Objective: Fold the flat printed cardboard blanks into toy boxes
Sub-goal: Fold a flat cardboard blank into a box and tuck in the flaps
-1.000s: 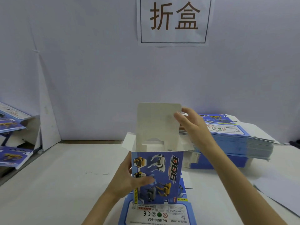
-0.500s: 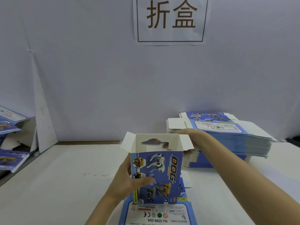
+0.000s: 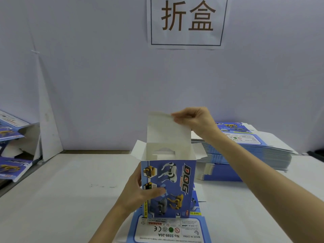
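Note:
A blue printed toy box (image 3: 177,186) with dog pictures stands upright on the table, its top end open. My left hand (image 3: 138,193) grips its left side, thumb across the front panel. My right hand (image 3: 192,120) pinches the top edge of the tall white back flap (image 3: 166,132), which stands straight up. Two small side flaps stick out at the left and right of the opening. A flat blank (image 3: 168,230) lies on the table under the box, printed side up.
A thick stack of flat blanks (image 3: 249,146) sits at the right, behind my right arm. More printed cartons (image 3: 10,165) lie at the left edge beside a leaning white board (image 3: 47,130). A paper sign (image 3: 187,21) hangs on the back wall.
Half a second ago the back flap was pushed down behind the opening with my right hand low behind the box. Now the flap stands up again, pinched at its top. My left hand stayed put.

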Tool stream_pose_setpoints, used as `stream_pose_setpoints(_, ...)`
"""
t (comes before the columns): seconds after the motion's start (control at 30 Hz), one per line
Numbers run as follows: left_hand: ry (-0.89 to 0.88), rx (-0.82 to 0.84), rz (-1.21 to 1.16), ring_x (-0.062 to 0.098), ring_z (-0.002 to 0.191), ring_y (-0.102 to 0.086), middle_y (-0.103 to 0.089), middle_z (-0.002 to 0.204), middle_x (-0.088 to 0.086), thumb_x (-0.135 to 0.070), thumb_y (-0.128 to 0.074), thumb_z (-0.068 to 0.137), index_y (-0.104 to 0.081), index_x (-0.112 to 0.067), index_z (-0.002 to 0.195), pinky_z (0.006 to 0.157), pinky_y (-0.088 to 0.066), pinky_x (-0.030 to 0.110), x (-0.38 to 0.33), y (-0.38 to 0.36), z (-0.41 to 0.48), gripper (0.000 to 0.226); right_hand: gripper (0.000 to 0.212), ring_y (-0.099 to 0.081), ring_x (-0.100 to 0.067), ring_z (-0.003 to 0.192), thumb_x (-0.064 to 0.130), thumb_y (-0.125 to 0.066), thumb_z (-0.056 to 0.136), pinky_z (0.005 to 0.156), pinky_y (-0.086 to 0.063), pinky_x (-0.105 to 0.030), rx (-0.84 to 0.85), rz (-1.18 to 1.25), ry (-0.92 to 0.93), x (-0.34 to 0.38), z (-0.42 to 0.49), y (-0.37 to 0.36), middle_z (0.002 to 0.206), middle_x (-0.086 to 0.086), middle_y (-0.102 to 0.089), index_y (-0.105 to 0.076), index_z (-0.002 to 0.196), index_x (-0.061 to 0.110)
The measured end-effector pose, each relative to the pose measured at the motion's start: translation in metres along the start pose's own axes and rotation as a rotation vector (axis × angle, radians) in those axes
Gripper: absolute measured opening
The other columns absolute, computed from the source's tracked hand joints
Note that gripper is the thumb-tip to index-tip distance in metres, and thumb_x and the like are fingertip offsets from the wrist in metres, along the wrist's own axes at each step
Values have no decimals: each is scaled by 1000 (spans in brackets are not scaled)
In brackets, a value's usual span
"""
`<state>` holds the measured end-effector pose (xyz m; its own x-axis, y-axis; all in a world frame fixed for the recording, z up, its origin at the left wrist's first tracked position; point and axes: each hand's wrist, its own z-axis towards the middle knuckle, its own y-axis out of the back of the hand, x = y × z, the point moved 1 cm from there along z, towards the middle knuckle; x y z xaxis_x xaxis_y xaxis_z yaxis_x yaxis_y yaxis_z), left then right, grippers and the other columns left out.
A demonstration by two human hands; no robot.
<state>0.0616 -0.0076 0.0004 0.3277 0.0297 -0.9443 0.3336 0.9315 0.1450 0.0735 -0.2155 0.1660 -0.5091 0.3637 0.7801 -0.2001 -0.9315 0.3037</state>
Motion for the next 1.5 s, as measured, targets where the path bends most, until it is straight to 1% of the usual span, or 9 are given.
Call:
stream_pose_setpoints(0.17,-4,-20,18,-2,100,-65,-68,108,-24,-37,-93,54,-54,-30,119,70,-50,8,-2,-1,-1,75,5,-60,-2,61,26,-73,82,58,-46,-17,25,68,-34,9,-10,-2,66,11,-68,-75,80,22)
stream_pose_setpoints(0.23,-2,-17,12,-4,96,-66,-68,106,-26,-29,-91,56,-53,-31,118,68,-49,6,-1,-1,-1,73,20,-58,-8,60,43,-71,74,58,-46,-25,45,125,-130,12,-9,-1,67,6,-67,-73,75,24)
stream_pose_setpoints(0.43,15,-35,30,-8,97,-63,-65,105,-31,-52,-85,44,-52,-34,117,68,-49,6,-1,-2,-1,81,5,-66,-13,72,28,-68,88,73,-57,-31,202,-63,-255,16,-4,-1,80,3,-72,-71,88,25)
stream_pose_setpoints(0.87,21,-27,19,-6,98,-64,-67,106,-29,-55,-85,43,-53,-34,115,67,-50,7,-2,-2,-2,82,2,-62,7,59,28,-65,90,51,-46,-9,98,-129,-111,12,-16,-6,80,9,-65,-66,90,26)
stream_pose_setpoints(1.07,61,14,34,-4,100,-64,-66,106,-30,-58,-89,44,-49,-39,119,67,-50,8,0,-1,-2,86,4,-61,-13,75,24,-64,92,66,-53,-27,-60,-212,-4,13,-25,-17,79,8,-64,-67,90,22)
stream_pose_setpoints(1.2,102,101,47,-3,94,-67,-69,102,-27,-39,-86,52,-45,-43,120,65,-53,13,-4,4,-5,80,30,-59,-12,99,36,-60,92,71,-48,-16,-35,-298,-17,22,-28,-17,105,10,-62,-62,119,23)
stream_pose_setpoints(1.3,18,-23,-25,1,94,-67,-71,101,-22,-34,-78,63,-52,-38,119,66,-53,14,-20,8,-2,62,50,-47,-10,124,41,-55,95,104,-41,-33,-349,-157,25,27,-46,-6,137,5,-49,-43,141,27)
stream_pose_setpoints(1.37,-9,-165,-175,13,89,-70,-74,93,-14,-37,-70,67,-60,-30,111,70,-55,21,-35,9,1,46,57,-42,-7,129,48,-53,91,110,-36,-34,-481,7,1,22,-71,-9,143,8,-44,-38,143,33)
stream_pose_setpoints(1.5,-59,-211,-297,23,91,-71,-75,96,1,-52,-66,63,-65,-22,108,78,-58,39,-70,3,-3,54,80,-41,7,130,59,-58,78,100,-41,-17,-7,39,-96,15,-108,-40,149,22,-36,-20,148,48)
